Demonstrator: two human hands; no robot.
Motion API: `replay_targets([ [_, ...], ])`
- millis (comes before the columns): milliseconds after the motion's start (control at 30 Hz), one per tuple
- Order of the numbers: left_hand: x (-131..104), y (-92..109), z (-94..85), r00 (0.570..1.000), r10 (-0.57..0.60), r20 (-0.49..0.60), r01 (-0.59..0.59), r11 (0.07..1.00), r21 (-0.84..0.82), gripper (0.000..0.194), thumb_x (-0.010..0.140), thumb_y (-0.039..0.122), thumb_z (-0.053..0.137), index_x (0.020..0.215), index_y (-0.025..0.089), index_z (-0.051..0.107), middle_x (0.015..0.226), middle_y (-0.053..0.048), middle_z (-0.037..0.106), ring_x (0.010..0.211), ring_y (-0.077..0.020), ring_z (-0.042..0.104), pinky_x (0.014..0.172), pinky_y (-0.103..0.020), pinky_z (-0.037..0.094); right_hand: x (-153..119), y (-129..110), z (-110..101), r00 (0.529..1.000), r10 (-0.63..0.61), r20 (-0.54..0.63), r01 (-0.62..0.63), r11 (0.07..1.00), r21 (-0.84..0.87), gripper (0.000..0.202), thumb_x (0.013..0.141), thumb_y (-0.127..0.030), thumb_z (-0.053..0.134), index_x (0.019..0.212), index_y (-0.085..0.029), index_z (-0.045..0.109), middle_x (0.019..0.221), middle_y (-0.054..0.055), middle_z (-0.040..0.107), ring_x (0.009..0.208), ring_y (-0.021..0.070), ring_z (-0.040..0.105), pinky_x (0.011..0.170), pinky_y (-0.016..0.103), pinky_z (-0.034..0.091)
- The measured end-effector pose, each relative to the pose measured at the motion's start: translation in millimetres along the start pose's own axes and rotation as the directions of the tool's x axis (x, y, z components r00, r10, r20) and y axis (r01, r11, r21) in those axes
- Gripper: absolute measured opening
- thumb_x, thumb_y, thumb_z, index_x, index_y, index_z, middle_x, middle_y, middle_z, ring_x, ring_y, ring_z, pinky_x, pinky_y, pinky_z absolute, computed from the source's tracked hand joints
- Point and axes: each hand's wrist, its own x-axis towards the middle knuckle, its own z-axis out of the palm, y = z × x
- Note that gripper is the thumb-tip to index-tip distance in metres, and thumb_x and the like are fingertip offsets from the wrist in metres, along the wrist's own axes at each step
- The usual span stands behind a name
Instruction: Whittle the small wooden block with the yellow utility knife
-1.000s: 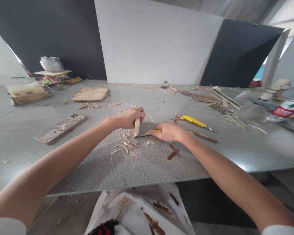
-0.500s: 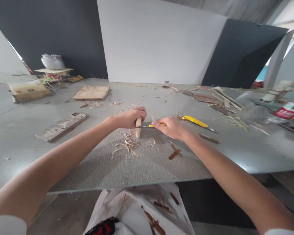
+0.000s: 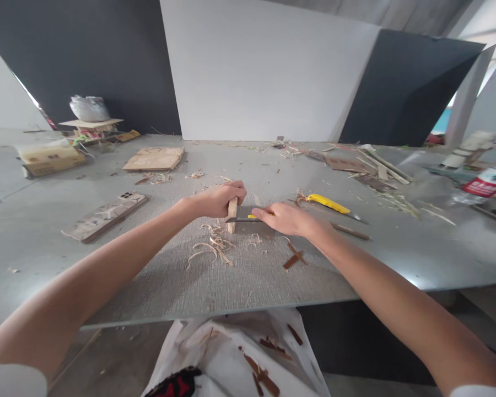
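The craft knife (image 3: 241,220) has slid from up by the left hand (image 3: 225,198) to partway down the wood stick (image 3: 232,211), so looks like a shaving stroke mid-pass. Left fingers are curled snugly round the stick's top, and the right hand (image 3: 283,218) has its fingers closed on the knife's handle. Curly shavings (image 3: 224,257) litter the tabletop (image 3: 161,300) just below, second yellow knife's (image 3: 327,204) off right.

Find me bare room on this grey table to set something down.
Mostly bare: between the beige patterned phone and the low yellow-brown box; between the thin brown wooden stick and the front-right edge of the grey table. Crowded: around the left hand, with curled pale wood shavings, and back right, with thin pale wooden strips.
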Motion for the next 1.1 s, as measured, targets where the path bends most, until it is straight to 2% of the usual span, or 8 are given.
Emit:
replay_targets([
  [133, 0.2, -1.5, 1.1, 1.000, -0.015, 0.004, 0.015, 1.000, 0.018, 0.021, 0.060, 0.002, 0.047, 0.073, 0.018, 0.047, 0.085, -0.007, 0.050, 0.079, -0.0166, 0.051, 0.065, -0.027, 0.040, 1.5, -2.6, -1.1, 0.998, 0.051, 0.044, -0.047, 0.994, -0.096, 0.067, 0.078, -0.075, 0.027, 0.061, -0.020, 0.061, 0.061, 0.008, 0.060, 0.055, 0.0190, 0.053, 0.052, 0.030, 0.030],
  [233, -0.1, -2.9, 2.1, 0.999, -0.033, 0.008, 0.033, 0.999, 0.029, 0.021, 0.060, 0.002, 0.047, 0.074, 0.018, 0.047, 0.087, -0.007, 0.050, 0.078, -0.0160, 0.052, 0.065, -0.027, 0.040, 0.4, -2.4, -2.4, 0.997, 0.060, 0.051, -0.055, 0.994, -0.098, 0.067, 0.078, -0.074, 0.027, 0.063, -0.019, 0.062, 0.063, 0.009, 0.062, 0.058, 0.0200, 0.056, 0.053, 0.030, 0.032],
  [400, -0.7, -3.1, 2.5, 1.000, -0.024, 0.007, 0.024, 0.999, 0.032, 0.022, 0.060, 0.002, 0.047, 0.075, 0.018, 0.048, 0.087, -0.007, 0.050, 0.077, -0.0156, 0.052, 0.065, -0.027, 0.040, -3.5, 5.4, -6.4, 0.995, -0.040, 0.095, 0.039, 0.999, 0.016, 0.062, 0.077, -0.075, 0.031, 0.076, -0.022, 0.063, 0.076, 0.006, 0.066, 0.067, 0.0195, 0.058, 0.057, 0.029, 0.035],
  [633, -1.2, -3.4, 2.8, 1.000, -0.016, -0.009, 0.016, 0.999, 0.035, 0.022, 0.060, 0.001, 0.048, 0.075, 0.018, 0.048, 0.083, -0.006, 0.051, 0.076, -0.0153, 0.051, 0.065, -0.026, 0.040, -17.1, 11.4, -24.7, 0.975, -0.185, 0.127, 0.156, 0.966, 0.206, 0.042, 0.086, -0.055, 0.039, 0.100, -0.022, 0.062, 0.096, 0.005, 0.065, 0.081, 0.0185, 0.057, 0.066, 0.027, 0.038],
  [767, -2.9, -11.1, 1.2, 1.000, -0.021, -0.008, 0.021, 0.999, 0.037, 0.021, 0.061, 0.001, 0.048, 0.074, 0.018, 0.048, 0.082, -0.005, 0.050, 0.074, -0.0145, 0.050, 0.065, -0.026, 0.040, -18.4, 11.8, -28.1, 0.963, -0.213, 0.167, 0.164, 0.950, 0.264, 0.042, 0.086, -0.052, 0.042, 0.108, -0.021, 0.061, 0.100, 0.005, 0.064, 0.083, 0.0186, 0.056, 0.068, 0.027, 0.038],
  [933, -6.9, -22.6, -2.3, 0.999, -0.038, -0.034, 0.039, 0.999, 0.015, 0.023, 0.059, 0.001, 0.048, 0.076, 0.017, 0.049, 0.085, -0.006, 0.050, 0.073, -0.0137, 0.050, 0.063, -0.025, 0.040, -6.7, 16.5, -13.5, 0.975, -0.213, 0.065, 0.188, 0.943, 0.274, 0.042, 0.085, -0.055, 0.041, 0.104, -0.022, 0.059, 0.085, 0.004, 0.063, 0.071, 0.0165, 0.053, 0.063, 0.027, 0.036],
  [1033, -7.9, -24.1, -2.9, 0.999, -0.030, -0.039, 0.030, 1.000, 0.002, 0.025, 0.058, 0.001, 0.048, 0.076, 0.017, 0.049, 0.087, -0.006, 0.050, 0.074, -0.0139, 0.050, 0.064, -0.025, 0.040, -0.8, 17.7, -4.7, 0.971, -0.234, -0.039, 0.237, 0.939, 0.250, 0.038, 0.087, -0.052, 0.037, 0.090, -0.021, 0.060, 0.078, 0.002, 0.059, 0.069, 0.0151, 0.050, 0.062, 0.026, 0.034],
  [1100, -7.8, -23.0, -2.8, 0.999, -0.031, -0.039, 0.031, 1.000, 0.001, 0.025, 0.058, 0.001, 0.048, 0.077, 0.017, 0.049, 0.088, -0.007, 0.050, 0.074, -0.0142, 0.050, 0.064, -0.025, 0.039, 0.9, 17.0, -1.7, 0.970, -0.239, -0.046, 0.242, 0.935, 0.260, 0.039, 0.088, -0.051, 0.035, 0.080, -0.019, 0.057, 0.071, 0.001, 0.055, 0.064, 0.0140, 0.047, 0.059, 0.026, 0.032],
])
